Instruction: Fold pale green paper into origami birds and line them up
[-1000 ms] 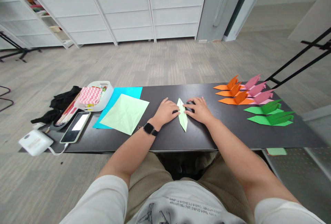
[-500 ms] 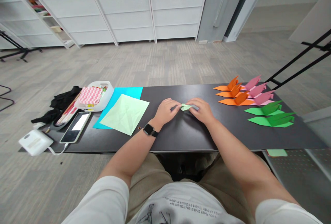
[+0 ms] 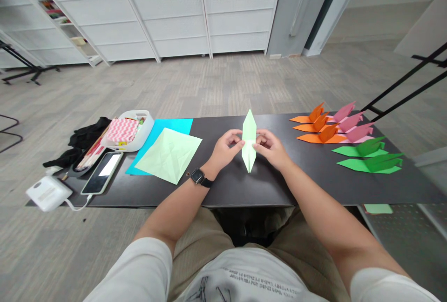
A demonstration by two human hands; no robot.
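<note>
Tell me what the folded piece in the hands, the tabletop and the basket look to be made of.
Folded piece: matte paper, by its crisp creases and pointed ends.
Tabletop: perhaps laminate or coated metal; its smooth dark surface shows a soft sheen, which fits either.
Basket: probably smooth plastic, by its rounded, one-piece-looking white wall.

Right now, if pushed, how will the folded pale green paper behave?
The folded pale green paper is probably light, being just paper. Its folds likely make it stiffer than the flat pale green sheet. The visibly split lower end might splay.
</note>
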